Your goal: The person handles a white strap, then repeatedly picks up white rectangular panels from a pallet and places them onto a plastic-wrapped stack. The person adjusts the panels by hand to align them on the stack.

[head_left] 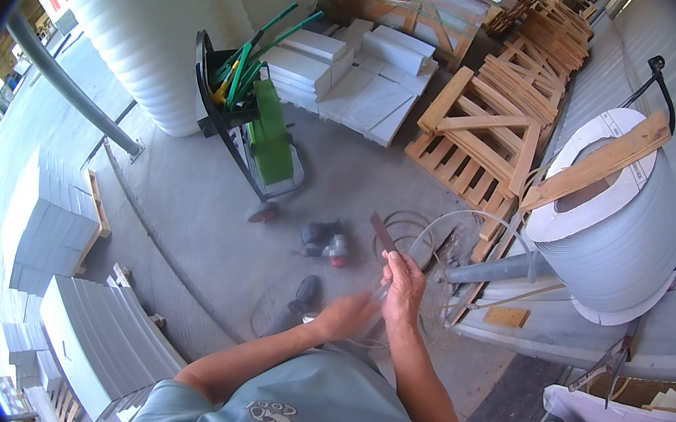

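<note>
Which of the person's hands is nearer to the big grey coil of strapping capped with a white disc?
Right. The right hand, gripping a dark flat strip, is nearer the grey coil. The blurred left hand lies beyond it, farther away.

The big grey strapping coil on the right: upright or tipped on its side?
Upright. The strapping coil stands with its white round face and centre hole upward, and a wooden plank lies flat across the top.

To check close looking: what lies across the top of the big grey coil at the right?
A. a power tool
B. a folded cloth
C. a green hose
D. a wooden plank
D: a wooden plank rests slanted across the open top of the big grey coil.
</note>
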Demonstrator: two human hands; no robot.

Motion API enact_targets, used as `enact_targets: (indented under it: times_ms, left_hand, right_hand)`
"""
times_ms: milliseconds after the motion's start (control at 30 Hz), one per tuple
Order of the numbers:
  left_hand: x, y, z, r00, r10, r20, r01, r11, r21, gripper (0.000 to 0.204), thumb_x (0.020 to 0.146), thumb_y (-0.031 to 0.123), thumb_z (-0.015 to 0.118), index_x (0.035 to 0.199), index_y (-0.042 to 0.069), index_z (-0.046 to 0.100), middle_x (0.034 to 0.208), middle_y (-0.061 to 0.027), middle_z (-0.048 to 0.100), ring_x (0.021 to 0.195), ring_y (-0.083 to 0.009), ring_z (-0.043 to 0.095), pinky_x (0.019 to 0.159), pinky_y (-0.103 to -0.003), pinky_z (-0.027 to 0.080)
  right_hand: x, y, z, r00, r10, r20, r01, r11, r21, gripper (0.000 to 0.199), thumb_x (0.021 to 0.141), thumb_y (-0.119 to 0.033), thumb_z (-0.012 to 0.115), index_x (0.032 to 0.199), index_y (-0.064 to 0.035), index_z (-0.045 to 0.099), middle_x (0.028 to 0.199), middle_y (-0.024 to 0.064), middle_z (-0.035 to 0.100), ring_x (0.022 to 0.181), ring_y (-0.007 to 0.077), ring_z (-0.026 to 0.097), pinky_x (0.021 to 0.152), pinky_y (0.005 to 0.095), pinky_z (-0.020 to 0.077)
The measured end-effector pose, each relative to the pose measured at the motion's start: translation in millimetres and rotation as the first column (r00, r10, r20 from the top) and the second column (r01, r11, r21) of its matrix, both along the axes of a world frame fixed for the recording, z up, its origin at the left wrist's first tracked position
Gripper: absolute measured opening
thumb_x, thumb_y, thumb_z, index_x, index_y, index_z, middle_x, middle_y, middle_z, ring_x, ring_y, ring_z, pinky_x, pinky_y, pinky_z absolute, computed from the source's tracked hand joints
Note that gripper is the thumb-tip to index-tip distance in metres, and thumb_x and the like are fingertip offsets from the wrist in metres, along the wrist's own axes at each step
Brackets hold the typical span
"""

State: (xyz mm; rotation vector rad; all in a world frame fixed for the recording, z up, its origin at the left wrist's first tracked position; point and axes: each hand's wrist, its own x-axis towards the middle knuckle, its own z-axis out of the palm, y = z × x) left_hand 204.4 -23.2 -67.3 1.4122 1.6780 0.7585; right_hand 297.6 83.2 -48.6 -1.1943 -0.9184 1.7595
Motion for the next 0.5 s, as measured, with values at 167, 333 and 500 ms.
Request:
enact_targets:
  times_ms: [167,333,500]
  left_hand:
    - [-19.3,1.0,12.6,0.956,0.089,0.278,-0.046,0.987,-0.157,0.029,0.100,0.024,0.046,0.105,0.000,0.060,0.075,-0.0089,0.059,0.065,-0.0168,0.055,0.064,-0.035,0.046]
    - [-44.6,3.3,28.6,0.670,0.304,0.677,-0.033,0.924,-0.382,0.028,0.099,0.022,0.046,0.102,0.000,0.062,0.072,-0.0023,0.057,0.061,-0.0111,0.049,0.056,-0.026,0.040]
    - [-47.6,8.3,30.3,0.395,0.500,0.771,-0.041,0.848,-0.529,0.022,0.098,0.027,0.050,0.094,0.007,0.059,0.059,0.0058,0.037,0.049,-0.0071,0.032,0.044,-0.025,0.025]
  right_hand:
    - [13.8,14.5,-10.3,0.938,0.019,-0.347,-0.083,0.982,-0.171,0.010,0.090,-0.017,0.064,0.093,-0.0081,0.068,0.104,0.0077,0.067,0.093,0.0166,0.061,0.076,0.0287,0.0463]
    - [46.2,12.8,-20.8,0.869,0.151,-0.470,-0.271,0.942,-0.198,0.013,0.090,-0.017,0.061,0.099,-0.0089,0.066,0.122,0.0136,0.062,0.117,0.0265,0.055,0.090,0.0394,0.0468]
    - [51.0,-3.3,-25.9,0.847,0.268,-0.459,-0.416,0.872,-0.259,0.019,0.090,-0.017,0.062,0.103,-0.0038,0.065,0.109,0.0116,0.066,0.095,0.0225,0.062,0.077,0.0337,0.0497]
